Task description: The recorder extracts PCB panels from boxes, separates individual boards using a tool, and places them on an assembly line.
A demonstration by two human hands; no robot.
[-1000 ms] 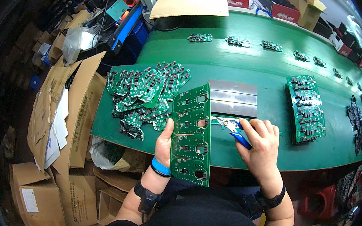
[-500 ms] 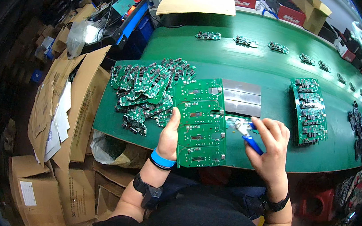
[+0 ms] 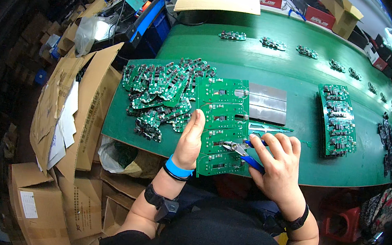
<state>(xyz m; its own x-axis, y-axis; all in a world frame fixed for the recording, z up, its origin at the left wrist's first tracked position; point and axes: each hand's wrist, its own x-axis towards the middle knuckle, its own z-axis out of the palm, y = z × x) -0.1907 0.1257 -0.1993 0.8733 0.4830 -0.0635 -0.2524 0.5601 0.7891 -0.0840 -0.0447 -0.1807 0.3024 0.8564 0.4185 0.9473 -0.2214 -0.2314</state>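
Along its left edge, a green circuit board panel is gripped by my left hand, thumb up at the edge. The panel is tilted above the table's front edge. Blue-handled cutting pliers are in my right hand, fingers wrapped round the handles. Their jaws lie over the lower part of the panel; whether they touch it I cannot tell. Close by the left hand is a heap of small populated circuit boards. Behind the panel's right edge lies a grey, shiny ridged block, with thin green strips below it.
A stack of board panels stands at the right of the green table. Single boards lie in a spaced row across the back. Dark parts sit at the far right. Opened cardboard cartons crowd the left side.
The pliers have moved left with my right hand, from beside the panel to over its lower part. The view has shifted slightly; my left hand still holds the panel.
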